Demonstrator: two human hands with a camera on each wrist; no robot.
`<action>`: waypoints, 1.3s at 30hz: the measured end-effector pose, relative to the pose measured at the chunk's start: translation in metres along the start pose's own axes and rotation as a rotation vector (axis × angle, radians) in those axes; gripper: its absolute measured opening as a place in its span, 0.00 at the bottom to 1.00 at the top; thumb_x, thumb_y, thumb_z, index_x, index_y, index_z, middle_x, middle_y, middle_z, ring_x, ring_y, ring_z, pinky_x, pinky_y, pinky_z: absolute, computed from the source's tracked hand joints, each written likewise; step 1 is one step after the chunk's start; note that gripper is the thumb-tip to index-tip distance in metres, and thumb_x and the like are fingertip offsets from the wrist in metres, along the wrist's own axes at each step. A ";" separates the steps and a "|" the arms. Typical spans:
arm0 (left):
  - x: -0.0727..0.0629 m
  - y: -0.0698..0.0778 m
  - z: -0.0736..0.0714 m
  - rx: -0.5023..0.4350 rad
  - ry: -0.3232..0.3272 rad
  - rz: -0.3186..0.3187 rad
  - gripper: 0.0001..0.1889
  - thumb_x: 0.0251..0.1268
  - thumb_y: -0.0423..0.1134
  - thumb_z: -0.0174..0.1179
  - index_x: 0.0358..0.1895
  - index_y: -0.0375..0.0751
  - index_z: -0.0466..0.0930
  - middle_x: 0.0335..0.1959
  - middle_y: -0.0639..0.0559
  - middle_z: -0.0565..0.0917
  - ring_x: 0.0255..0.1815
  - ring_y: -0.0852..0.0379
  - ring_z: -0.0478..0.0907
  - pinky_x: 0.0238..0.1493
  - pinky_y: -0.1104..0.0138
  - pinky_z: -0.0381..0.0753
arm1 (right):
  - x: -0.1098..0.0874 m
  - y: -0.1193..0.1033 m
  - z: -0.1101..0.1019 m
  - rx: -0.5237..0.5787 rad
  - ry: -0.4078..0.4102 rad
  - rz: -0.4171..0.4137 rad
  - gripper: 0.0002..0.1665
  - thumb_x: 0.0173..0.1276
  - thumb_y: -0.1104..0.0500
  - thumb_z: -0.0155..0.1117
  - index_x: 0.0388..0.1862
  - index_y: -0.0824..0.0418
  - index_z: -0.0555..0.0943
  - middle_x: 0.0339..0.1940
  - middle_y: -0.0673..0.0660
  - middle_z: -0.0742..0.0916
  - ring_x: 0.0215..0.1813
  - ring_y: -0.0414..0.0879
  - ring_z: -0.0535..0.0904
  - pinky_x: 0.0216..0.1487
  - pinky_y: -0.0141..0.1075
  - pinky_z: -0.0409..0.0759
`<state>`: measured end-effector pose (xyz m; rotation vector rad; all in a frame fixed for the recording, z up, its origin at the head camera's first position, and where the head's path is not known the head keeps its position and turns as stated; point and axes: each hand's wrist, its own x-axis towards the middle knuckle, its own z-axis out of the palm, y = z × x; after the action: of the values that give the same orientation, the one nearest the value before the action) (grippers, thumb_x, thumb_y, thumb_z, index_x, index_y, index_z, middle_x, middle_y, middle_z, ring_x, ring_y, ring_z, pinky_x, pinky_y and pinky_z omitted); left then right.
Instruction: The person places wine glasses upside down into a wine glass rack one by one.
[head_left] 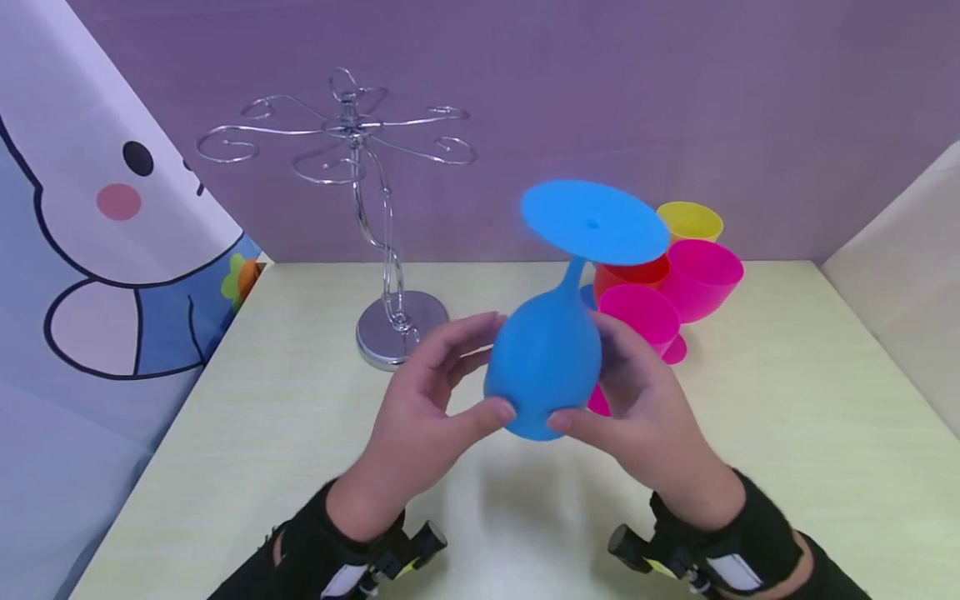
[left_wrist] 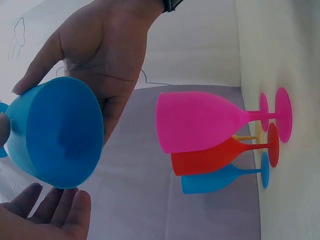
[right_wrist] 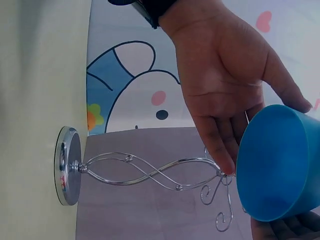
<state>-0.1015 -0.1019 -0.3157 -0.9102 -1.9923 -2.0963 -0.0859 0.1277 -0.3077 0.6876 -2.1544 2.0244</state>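
A blue plastic wine glass [head_left: 543, 362] is held upside down above the table, its round foot tilted up at the top. My left hand [head_left: 420, 425] grips the bowl from the left, thumb near the rim. From the right, my right hand [head_left: 648, 417] holds the same bowl with its thumb on the near side. Both wrist views look into the hollow bowl [left_wrist: 65, 135], and nothing shows inside it. Parts of the far fingers are hidden behind the glass in the head view.
A chrome stand with curled arms [head_left: 382, 333] rises at the back left. Upright glasses cluster behind the right hand: pink ones [head_left: 703, 279], a red one [left_wrist: 210, 157], a yellow one [head_left: 690, 221] and another blue one [left_wrist: 215, 180]. A purple backdrop [head_left: 562, 83] closes off the table's back.
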 end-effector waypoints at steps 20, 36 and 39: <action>0.000 0.003 -0.002 0.023 -0.061 -0.051 0.41 0.59 0.57 0.75 0.71 0.40 0.72 0.69 0.49 0.77 0.69 0.48 0.75 0.68 0.53 0.75 | 0.000 0.000 0.001 -0.086 -0.054 -0.069 0.53 0.59 0.64 0.81 0.81 0.53 0.65 0.75 0.53 0.74 0.74 0.55 0.69 0.62 0.44 0.81; -0.001 0.003 -0.001 0.112 -0.059 -0.078 0.45 0.55 0.61 0.75 0.73 0.42 0.70 0.69 0.52 0.76 0.68 0.51 0.76 0.68 0.54 0.75 | 0.000 0.003 0.002 -0.142 -0.042 -0.047 0.51 0.60 0.58 0.81 0.80 0.52 0.67 0.73 0.51 0.76 0.73 0.55 0.71 0.59 0.42 0.82; -0.002 0.004 -0.001 0.127 -0.049 -0.092 0.44 0.56 0.59 0.76 0.72 0.42 0.71 0.68 0.52 0.77 0.67 0.51 0.76 0.67 0.53 0.76 | 0.000 0.004 0.003 -0.141 -0.043 -0.033 0.51 0.61 0.57 0.81 0.80 0.52 0.67 0.73 0.51 0.76 0.73 0.55 0.71 0.59 0.42 0.83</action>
<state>-0.0987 -0.1040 -0.3129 -0.8725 -2.2029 -1.9832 -0.0868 0.1250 -0.3116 0.7478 -2.2668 1.8366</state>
